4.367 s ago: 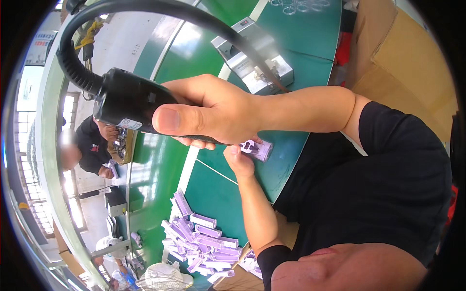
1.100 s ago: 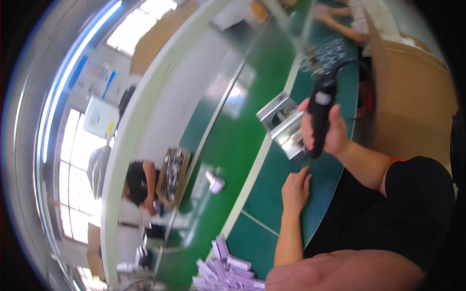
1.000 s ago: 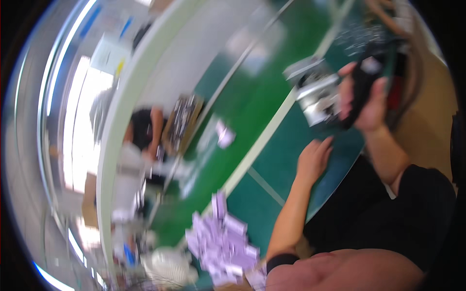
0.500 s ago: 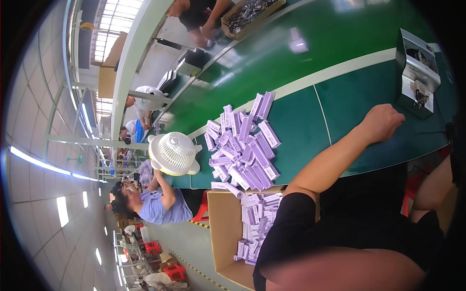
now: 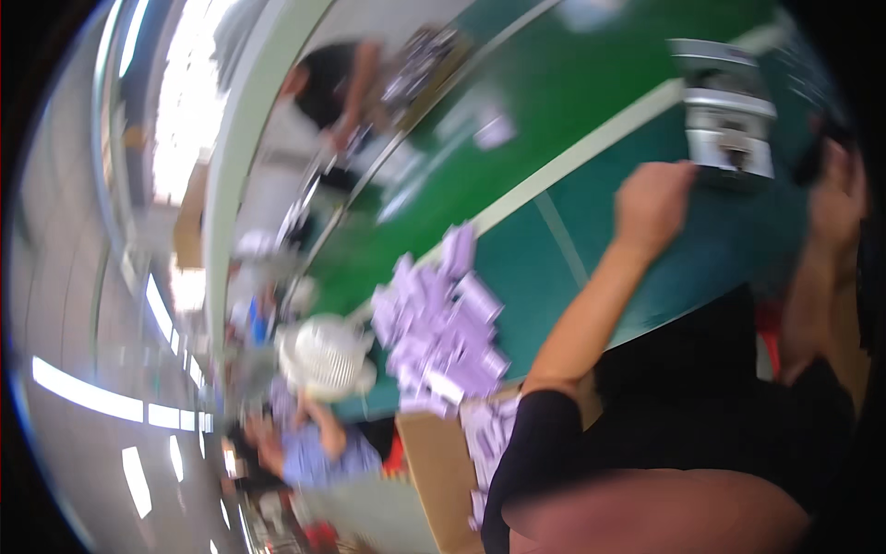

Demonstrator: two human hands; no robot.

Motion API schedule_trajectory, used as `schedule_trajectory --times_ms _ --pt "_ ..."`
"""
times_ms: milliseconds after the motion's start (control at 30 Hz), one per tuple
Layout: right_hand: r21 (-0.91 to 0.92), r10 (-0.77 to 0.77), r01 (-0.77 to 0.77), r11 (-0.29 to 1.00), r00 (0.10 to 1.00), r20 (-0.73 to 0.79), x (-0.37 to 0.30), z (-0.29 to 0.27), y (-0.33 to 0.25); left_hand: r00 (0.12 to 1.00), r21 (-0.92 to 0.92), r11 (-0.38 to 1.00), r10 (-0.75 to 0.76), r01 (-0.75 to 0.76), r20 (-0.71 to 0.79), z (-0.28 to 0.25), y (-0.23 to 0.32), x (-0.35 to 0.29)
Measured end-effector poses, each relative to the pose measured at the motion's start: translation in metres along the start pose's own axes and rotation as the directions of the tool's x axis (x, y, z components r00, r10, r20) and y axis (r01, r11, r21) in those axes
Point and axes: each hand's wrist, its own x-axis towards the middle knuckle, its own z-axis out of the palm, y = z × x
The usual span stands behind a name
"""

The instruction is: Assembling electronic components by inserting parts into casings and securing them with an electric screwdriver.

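Note:
My left hand (image 5: pixel 653 208) is closed, its fingertips by the near left corner of a small grey and silver bench machine (image 5: pixel 729 115). Whether the fingers touch the machine or hold something small is hidden. At the right rim my right hand (image 5: pixel 838 198) is raised beside a dark object (image 5: pixel 810 159). Blur hides its fingers and whether that object is in them. A heap of light purple box-shaped pieces (image 5: pixel 434 323) lies on the green bench, left of my left arm.
Below the heap stands an open cardboard box (image 5: pixel 429 462) with more purple pieces. A white round fan (image 5: pixel 328 355) is at the bench's left end, near a person in blue (image 5: pixel 318 457). Across the green belt (image 5: pixel 535 102), another person (image 5: pixel 337 88) works beside a parts tray (image 5: pixel 420 74).
My view has swung and blurred, so the machine appears farther left. My left hand is now closer to the machine's corner. My right hand has come into view at the right.

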Motion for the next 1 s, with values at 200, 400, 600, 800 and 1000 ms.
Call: schedule_trajectory --times_ms 200,400,600,800,1000 --pt "-0.065 -0.513 0.513 0.856 0.858 0.028 -0.048 0.027 -0.042 0.953 -0.051 0.994 -0.105 0.094 -0.283 -0.021 0.017 0.077" --pt "-0.167 -0.480 0.480 0.861 0.876 0.046 -0.065 0.019 -0.063 0.944 -0.124 0.991 0.000 -0.043 -0.330 -0.003 0.031 0.143" --pt "-0.229 -0.470 0.490 0.841 0.872 0.139 -0.084 0.017 -0.036 0.993 0.071 0.994 -0.083 0.078 0.080 -0.005 -0.011 0.052" --pt "0.128 -0.317 0.295 0.947 0.782 0.538 -0.138 0.027 -0.031 0.943 0.210 0.955 -0.254 0.209 0.215 -0.099 0.014 -0.050" --pt "-0.112 0.150 -0.158 0.981 0.253 0.956 -0.191 0.078 -0.020 0.883 0.419 0.841 -0.440 0.343 0.161 -0.147 0.052 -0.171"
